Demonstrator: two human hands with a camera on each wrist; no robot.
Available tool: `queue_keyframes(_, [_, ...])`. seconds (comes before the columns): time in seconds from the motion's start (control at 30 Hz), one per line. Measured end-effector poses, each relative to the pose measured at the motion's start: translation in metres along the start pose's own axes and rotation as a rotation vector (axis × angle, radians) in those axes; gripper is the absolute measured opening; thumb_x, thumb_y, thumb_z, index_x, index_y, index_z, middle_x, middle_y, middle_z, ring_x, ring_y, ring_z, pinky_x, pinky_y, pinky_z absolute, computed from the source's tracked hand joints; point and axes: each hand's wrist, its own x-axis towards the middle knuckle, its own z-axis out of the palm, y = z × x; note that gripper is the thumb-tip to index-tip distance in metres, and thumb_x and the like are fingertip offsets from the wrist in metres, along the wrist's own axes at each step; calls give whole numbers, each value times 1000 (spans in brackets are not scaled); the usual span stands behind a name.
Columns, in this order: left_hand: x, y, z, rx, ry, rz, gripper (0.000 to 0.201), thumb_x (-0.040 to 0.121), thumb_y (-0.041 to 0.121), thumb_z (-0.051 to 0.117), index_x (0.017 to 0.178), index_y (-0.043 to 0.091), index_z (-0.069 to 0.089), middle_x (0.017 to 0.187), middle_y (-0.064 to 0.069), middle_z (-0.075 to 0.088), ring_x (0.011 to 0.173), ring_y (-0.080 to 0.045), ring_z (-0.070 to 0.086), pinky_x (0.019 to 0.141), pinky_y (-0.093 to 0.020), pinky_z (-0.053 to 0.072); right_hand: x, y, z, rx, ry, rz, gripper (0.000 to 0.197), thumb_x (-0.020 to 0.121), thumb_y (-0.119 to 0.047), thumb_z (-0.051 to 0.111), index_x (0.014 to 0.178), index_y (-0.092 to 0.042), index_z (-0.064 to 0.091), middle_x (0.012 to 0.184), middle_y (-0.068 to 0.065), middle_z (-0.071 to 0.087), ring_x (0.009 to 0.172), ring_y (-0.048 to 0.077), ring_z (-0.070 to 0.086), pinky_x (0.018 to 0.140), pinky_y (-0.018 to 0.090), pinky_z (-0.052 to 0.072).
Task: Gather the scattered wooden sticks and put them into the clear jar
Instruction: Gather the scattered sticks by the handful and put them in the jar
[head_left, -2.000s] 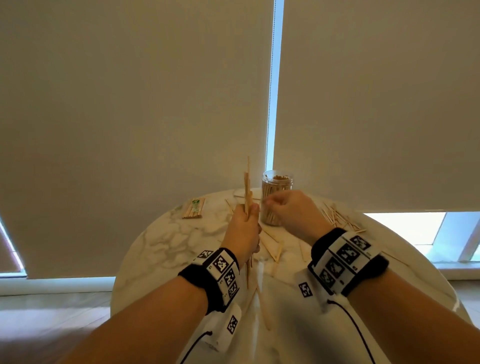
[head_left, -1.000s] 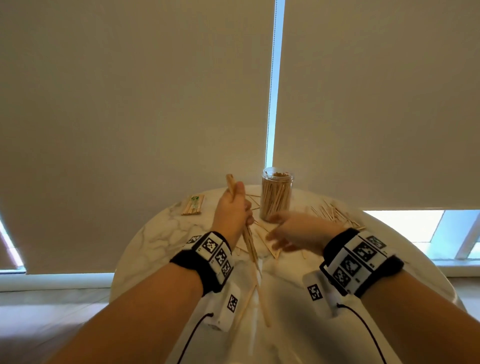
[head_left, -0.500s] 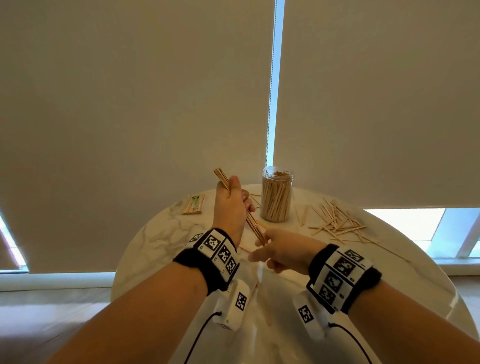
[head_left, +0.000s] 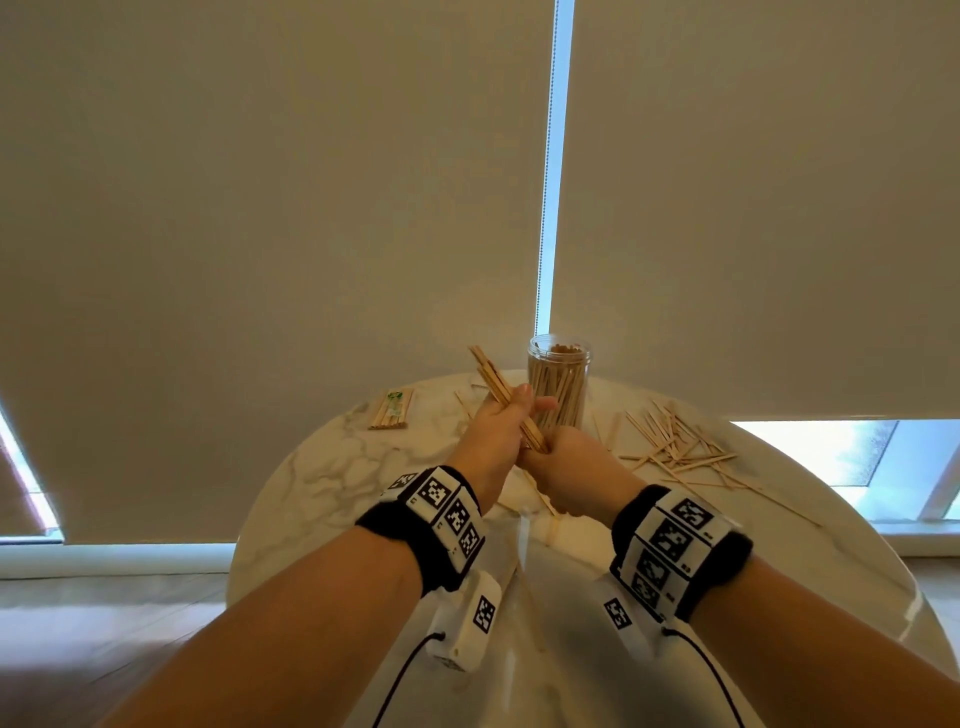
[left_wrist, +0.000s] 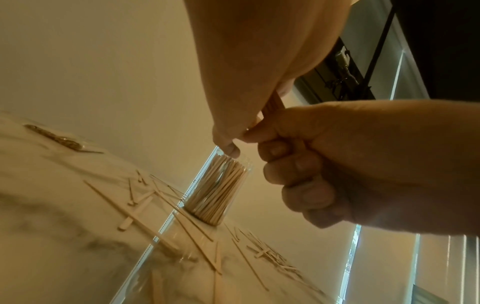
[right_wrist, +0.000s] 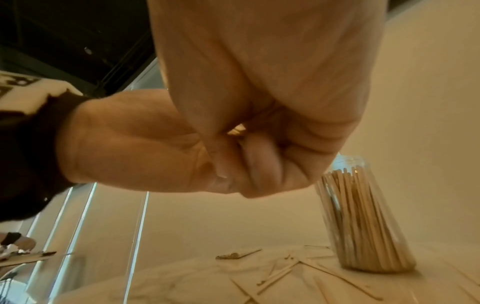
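Note:
The clear jar (head_left: 558, 387), packed with upright wooden sticks, stands at the far middle of the round marble table (head_left: 322, 467). Just in front of it my left hand (head_left: 511, 415) grips a bundle of sticks (head_left: 488, 374) that leans up and to the left. My right hand (head_left: 550, 460) is curled round the bundle's lower end, touching the left hand. In the left wrist view the right hand's fingers (left_wrist: 298, 166) wrap the bundle (left_wrist: 271, 105) below my left hand (left_wrist: 233, 142). Both hands hide the bundle in the right wrist view, where the jar (right_wrist: 363, 222) is to the right.
A loose heap of sticks (head_left: 670, 447) lies right of the jar. More sticks (left_wrist: 145, 205) lie near its base and under my hands. A wrapped packet of sticks (head_left: 389, 410) sits at the far left. Window blinds hang close behind the table.
My right hand left the table surface, rose to the left hand and took hold of the bundle's lower end. The bundle went from upright to leaning left.

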Motion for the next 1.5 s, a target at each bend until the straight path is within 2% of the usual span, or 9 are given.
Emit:
queue_keyframes(0.2, [5,7,-9,-186,69,0,52,90,48,67,125,12,53,107,-11,75,98,-23,72,89,-41,55,2,16,-5,-180,76,-1,35,100,-35,46,77,-12,61,63,1,56,56,15,52,54,27,44])
queue_keyframes(0.3, [10,24,-22,-321,210,-11,52,91,65,54,120,22,54,107,-11,75,100,-28,72,90,-44,56,1,30,-4,-273,56,1,35,97,-37,49,73,-15,60,66,0,60,60,15,57,56,28,47])
queue_keyframes(0.43, [7,21,-17,-16,87,-124,58,107,48,30,110,5,69,98,-10,78,96,-28,74,82,-37,58,4,28,-1,-334,66,-72,26,95,-37,52,77,-21,61,65,-4,59,59,11,56,54,23,44])
queue_keyframes(0.6, [5,7,-19,336,14,-258,50,106,42,38,100,7,74,94,-8,78,86,-20,72,84,-37,57,9,29,-7,-394,18,-66,23,94,-43,56,93,-25,69,73,-6,65,64,7,60,59,19,47])
queue_keyframes(0.73, [14,-3,-24,618,106,-69,43,97,52,54,94,12,70,77,-2,74,53,-12,60,53,-25,52,11,31,-14,-506,13,-31,19,91,-37,57,89,-21,66,76,-3,64,70,13,61,61,23,50])
queue_keyframes(0.97, [20,-12,-20,858,92,76,45,89,49,64,62,13,69,54,3,61,54,-13,56,64,-33,49,14,31,-15,-418,12,-142,26,87,-49,67,99,-27,65,79,-8,64,70,6,59,62,21,46])
queue_keyframes(1.13, [35,-13,-18,657,135,29,42,88,42,63,58,14,61,50,1,53,50,-18,46,56,-34,41,19,37,-21,-529,145,-316,58,88,-79,28,94,-28,55,68,-8,59,59,6,56,60,27,53])
queue_keyframes(1.33, [70,0,-9,344,138,-203,53,105,53,33,110,9,61,83,-10,76,51,-14,55,46,-24,45,57,38,-75,-624,236,-288,67,89,-80,22,93,-31,68,64,-11,58,58,4,55,64,32,56])
queue_keyframes(1.5, [124,-3,-12,501,123,-129,51,93,24,68,136,12,44,114,-10,64,94,-20,64,80,-34,60,110,25,-141,-774,239,-40,66,88,-78,35,80,-22,67,71,-3,65,68,14,61,64,31,51])
